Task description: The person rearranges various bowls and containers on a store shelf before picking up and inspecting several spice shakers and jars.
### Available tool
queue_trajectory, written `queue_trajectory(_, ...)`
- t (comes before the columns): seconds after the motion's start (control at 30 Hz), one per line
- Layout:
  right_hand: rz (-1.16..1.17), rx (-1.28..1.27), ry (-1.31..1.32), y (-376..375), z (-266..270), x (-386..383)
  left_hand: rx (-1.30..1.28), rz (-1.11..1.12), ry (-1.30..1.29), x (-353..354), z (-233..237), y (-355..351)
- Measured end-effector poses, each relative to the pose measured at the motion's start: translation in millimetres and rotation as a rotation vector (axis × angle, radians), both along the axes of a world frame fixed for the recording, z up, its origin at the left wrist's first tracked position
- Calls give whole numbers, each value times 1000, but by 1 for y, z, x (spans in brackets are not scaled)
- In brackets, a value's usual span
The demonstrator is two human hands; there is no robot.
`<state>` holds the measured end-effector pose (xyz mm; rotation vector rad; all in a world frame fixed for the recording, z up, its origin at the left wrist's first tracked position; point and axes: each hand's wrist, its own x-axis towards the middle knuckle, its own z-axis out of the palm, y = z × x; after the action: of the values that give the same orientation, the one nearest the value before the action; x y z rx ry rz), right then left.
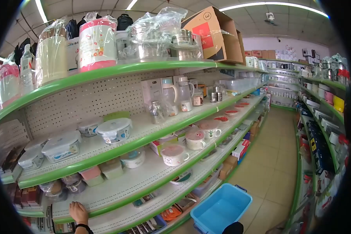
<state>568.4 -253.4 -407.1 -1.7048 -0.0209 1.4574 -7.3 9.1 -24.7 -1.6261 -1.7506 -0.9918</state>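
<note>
At the lower left, my left hand (78, 213), with a black band on its wrist, lies over the green front edge (117, 209) of a low shelf. Its fingers are bent together on that edge. Close behind it on the shelf stand stacked clear containers (75, 182) and a pink-and-green lidded box (92, 175). My right hand is out of sight. A blue plastic tub (221, 208) sits on the floor to the right, and a black rounded shape (233, 228) that I cannot identify overlaps its near rim.
White lidded mugs (174, 154) and glass food boxes (61, 146) stand on the shelves above. Wrapped flasks (98, 45) and a cardboard box (212, 35) sit on top. A tiled aisle (271, 160) runs away between these shelves and the right-hand shelving (319, 117).
</note>
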Motion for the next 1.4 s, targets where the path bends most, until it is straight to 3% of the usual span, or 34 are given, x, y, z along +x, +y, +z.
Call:
queue_trajectory(0.67, 10, -2, 5, 1, -37, -6, -11, 29, 29, 2, 3, -2)
queue_trajectory(1.4, 25, -26, -53, -1, 0, -8, -66, 24, -3, -5, -3, 3)
